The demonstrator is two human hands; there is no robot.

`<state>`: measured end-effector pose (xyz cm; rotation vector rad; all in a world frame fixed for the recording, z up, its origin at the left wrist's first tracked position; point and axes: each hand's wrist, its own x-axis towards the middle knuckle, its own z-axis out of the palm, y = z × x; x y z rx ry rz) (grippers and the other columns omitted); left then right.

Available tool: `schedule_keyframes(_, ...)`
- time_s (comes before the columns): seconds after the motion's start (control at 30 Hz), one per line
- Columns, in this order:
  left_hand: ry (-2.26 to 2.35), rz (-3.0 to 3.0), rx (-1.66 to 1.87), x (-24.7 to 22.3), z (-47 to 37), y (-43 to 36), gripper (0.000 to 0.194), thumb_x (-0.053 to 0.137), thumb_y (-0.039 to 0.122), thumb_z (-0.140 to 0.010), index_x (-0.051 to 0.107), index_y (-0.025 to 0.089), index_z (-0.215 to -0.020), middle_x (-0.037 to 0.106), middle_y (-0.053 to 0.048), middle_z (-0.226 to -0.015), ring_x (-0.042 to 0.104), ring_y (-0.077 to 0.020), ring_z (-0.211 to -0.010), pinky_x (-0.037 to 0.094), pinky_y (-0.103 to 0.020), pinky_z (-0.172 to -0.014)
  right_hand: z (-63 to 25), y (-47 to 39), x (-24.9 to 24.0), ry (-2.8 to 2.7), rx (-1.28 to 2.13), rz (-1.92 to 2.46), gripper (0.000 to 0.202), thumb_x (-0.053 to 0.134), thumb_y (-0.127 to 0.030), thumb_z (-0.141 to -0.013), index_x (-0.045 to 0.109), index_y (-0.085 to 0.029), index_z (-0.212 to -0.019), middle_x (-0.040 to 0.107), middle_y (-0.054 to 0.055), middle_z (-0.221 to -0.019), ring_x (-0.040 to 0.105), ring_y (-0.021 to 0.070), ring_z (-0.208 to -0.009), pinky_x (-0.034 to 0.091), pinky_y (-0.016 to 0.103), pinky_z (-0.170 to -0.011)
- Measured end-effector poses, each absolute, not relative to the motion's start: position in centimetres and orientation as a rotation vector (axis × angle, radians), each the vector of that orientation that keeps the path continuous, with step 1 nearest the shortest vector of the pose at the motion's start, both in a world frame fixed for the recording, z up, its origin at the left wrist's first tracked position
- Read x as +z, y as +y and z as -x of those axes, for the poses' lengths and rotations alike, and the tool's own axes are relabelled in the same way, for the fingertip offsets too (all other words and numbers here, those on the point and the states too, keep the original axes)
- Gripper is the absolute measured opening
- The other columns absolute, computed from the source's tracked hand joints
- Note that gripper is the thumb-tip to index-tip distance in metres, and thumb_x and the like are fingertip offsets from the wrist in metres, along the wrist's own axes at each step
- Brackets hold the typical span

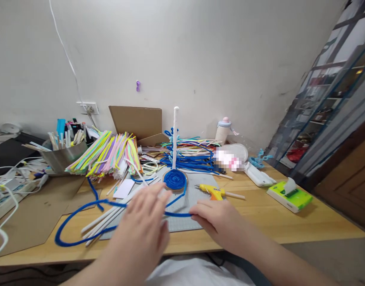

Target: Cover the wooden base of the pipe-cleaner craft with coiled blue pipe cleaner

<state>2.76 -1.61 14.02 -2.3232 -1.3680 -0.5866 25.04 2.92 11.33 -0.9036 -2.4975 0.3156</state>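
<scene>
A white-wrapped upright stick (175,139) stands behind a round base (174,180), which is covered with a blue pipe-cleaner coil. From the coil's right edge a long blue pipe cleaner (178,215) runs down toward me and loops out to the left. My right hand (213,216) pinches this pipe cleaner between thumb and fingers, just in front of the base. Over the same strand is my left hand (146,222), slightly blurred, fingers stretched forward and thumb apart. Its palm side is hidden. A yellow glue gun (210,190) lies beyond my right hand.
White sticks (101,222) lie on the grey cutting mat (185,226) and table at left. Behind are pastel pipe cleaners (107,155) and a blue bundle (194,159). A tissue pack (289,195) sits at right; white cables (9,198) trail at far left.
</scene>
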Motion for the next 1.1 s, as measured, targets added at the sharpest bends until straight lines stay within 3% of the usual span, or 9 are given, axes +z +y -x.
schedule_keyframes(0.07,-1.254,2.533,-0.610,13.1,-4.7,-1.5,0.051,0.049,0.016,-0.081,0.040,0.018,-0.131,0.055,-0.010,-0.128,0.052,-0.0233,-0.115,0.043,-0.039,-0.096,-23.5,3.1,11.7,-2.480,0.409,0.841,0.018,0.042,-0.019,-0.092,0.060,-0.019,-0.094,0.067,0.005,-0.090,0.061,0.0168,-0.082,0.043,0.026,-0.069)
schedule_keyframes(0.17,-1.381,2.619,-0.625,11.8,-5.7,-0.4,0.053,0.051,0.015,-0.084,0.033,0.017,-0.134,0.062,-0.010,-0.116,0.061,-0.0203,-0.097,0.051,-0.032,-0.077,-22.5,3.7,12.0,-2.454,0.527,0.789,0.020,0.039,-0.018,-0.093,0.059,-0.017,-0.092,0.066,0.006,-0.092,0.059,0.0161,-0.082,0.043,0.025,-0.069)
schedule_keyframes(0.27,-1.450,2.559,-0.611,11.3,-4.9,1.0,0.040,0.051,0.021,-0.088,0.043,0.020,-0.127,0.066,-0.006,-0.097,0.063,-0.0212,-0.082,0.050,-0.032,-0.065,-22.9,4.7,12.1,-2.427,0.558,0.844,0.021,0.040,-0.021,-0.094,0.061,-0.019,-0.090,0.065,0.004,-0.088,0.057,0.0151,-0.081,0.041,0.025,-0.069)
schedule_keyframes(0.4,-1.391,2.574,-0.561,11.4,-3.5,2.3,0.019,0.044,0.018,-0.091,0.057,0.025,-0.102,0.059,0.001,-0.070,0.057,-0.0189,-0.064,0.042,-0.028,-0.053,-24.5,8.1,11.5,-2.392,0.576,0.975,0.023,0.044,-0.031,-0.093,0.061,-0.020,-0.082,0.064,0.001,-0.079,0.056,0.0138,-0.074,0.039,0.024,-0.065)
schedule_keyframes(0.53,-1.357,2.587,-0.794,11.2,-2.8,3.3,0.019,0.039,0.011,-0.090,0.054,0.019,-0.098,0.061,-0.004,-0.083,0.057,-0.0184,-0.074,0.045,-0.028,-0.062,-25.8,15.7,10.2,-2.283,0.427,1.303,0.028,0.041,-0.033,-0.093,0.063,-0.020,-0.081,0.066,0.001,-0.077,0.058,0.0145,-0.072,0.040,0.023,-0.063)
schedule_keyframes(0.63,-1.325,2.593,-0.946,10.8,-2.3,3.8,0.020,0.038,0.008,-0.089,0.050,0.018,-0.101,0.061,-0.006,-0.091,0.057,-0.0179,-0.081,0.047,-0.028,-0.069,-26.0,22.6,8.9,-2.277,0.361,1.516,0.018,0.048,-0.020,-0.086,0.066,-0.017,-0.087,0.069,0.005,-0.087,0.061,0.0174,-0.079,0.042,0.025,-0.067)
schedule_keyframes(0.77,-1.272,2.597,-1.050,10.7,-1.6,3.9,0.022,0.040,0.007,-0.088,0.049,0.018,-0.104,0.061,-0.006,-0.091,0.056,-0.0163,-0.083,0.047,-0.026,-0.073,-25.0,29.1,7.6,-2.414,0.363,1.515,0.022,0.055,-0.008,-0.078,0.068,-0.017,-0.093,0.069,0.007,-0.099,0.061,0.0183,-0.091,0.043,0.025,-0.077)
schedule_keyframes(0.97,-1.172,2.599,-1.025,10.9,-0.7,4.2,0.027,0.043,0.005,-0.085,0.051,0.017,-0.107,0.063,-0.007,-0.095,0.056,-0.0168,-0.087,0.046,-0.027,-0.079,-21.0,31.3,5.9,-2.671,0.432,1.435,0.011,0.066,-0.027,-0.078,0.069,-0.019,-0.086,0.069,0.001,-0.089,0.062,0.0161,-0.085,0.044,0.023,-0.076)
schedule_keyframes(1.1,-1.165,2.618,-0.977,10.8,-0.5,4.5,0.027,0.043,0.005,-0.083,0.052,0.017,-0.107,0.064,-0.007,-0.095,0.057,-0.0173,-0.085,0.048,-0.027,-0.076,-19.1,31.0,4.7,-2.725,0.402,1.564,0.021,0.060,-0.033,-0.086,0.063,-0.017,-0.099,0.064,0.005,-0.101,0.061,0.0177,-0.091,0.049,0.034,-0.080)
